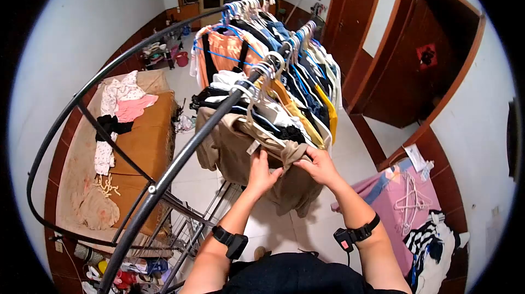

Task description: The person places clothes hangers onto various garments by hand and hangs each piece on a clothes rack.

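A brown-taupe garment point(227, 149) hangs on a light hanger at the near end of a black clothes rail point(188, 152). My left hand point(263, 172) is at its neckline, close to a small white tag, with thumb and fingers closed on the fabric. To the right, my right hand point(317, 165) pinches a bunched fold of the same garment near the hanger's shoulder. Behind it many clothes hang close together, among them a yellow garment point(332, 119) and a peach top point(227, 48).
A brown sofa point(147, 149) with scattered clothes stands at the left. At the lower right, white hangers point(407, 204) lie on a pink cloth point(377, 198) beside a striped garment point(429, 242). The curved black frame and wire shelf point(191, 223) are close on my left.
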`<state>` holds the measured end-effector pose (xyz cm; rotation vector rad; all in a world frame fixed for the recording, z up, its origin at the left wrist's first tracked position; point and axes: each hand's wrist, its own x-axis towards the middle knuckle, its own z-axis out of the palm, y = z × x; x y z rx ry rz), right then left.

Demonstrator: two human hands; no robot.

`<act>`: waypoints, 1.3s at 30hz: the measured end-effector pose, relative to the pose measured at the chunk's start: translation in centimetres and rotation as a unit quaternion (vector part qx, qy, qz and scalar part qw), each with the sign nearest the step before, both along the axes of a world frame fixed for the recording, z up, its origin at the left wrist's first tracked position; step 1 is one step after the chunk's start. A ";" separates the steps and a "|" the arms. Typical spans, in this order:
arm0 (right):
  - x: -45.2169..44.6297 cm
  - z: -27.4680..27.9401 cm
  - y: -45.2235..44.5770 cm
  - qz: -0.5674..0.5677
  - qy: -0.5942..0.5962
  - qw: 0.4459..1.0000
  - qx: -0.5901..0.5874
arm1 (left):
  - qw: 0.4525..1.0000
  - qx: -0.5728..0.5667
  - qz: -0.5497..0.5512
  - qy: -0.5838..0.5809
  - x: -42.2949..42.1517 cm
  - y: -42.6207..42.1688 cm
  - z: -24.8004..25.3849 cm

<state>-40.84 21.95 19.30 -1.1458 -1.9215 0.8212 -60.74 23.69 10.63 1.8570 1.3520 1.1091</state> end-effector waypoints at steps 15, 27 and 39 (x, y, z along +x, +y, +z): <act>14.4 -5.2 -9.7 -0.090 -0.037 0.995 0.034 | 0.987 0.034 0.067 0.141 3.4 -9.3 -8.4; 39.9 -14.9 -37.1 -0.343 0.096 0.924 -0.140 | 0.923 -0.219 -0.276 0.158 27.8 -20.0 -10.6; 47.6 -19.6 -56.3 -0.508 0.362 0.770 -0.133 | 0.755 -0.144 -0.618 0.164 54.7 -30.6 -8.1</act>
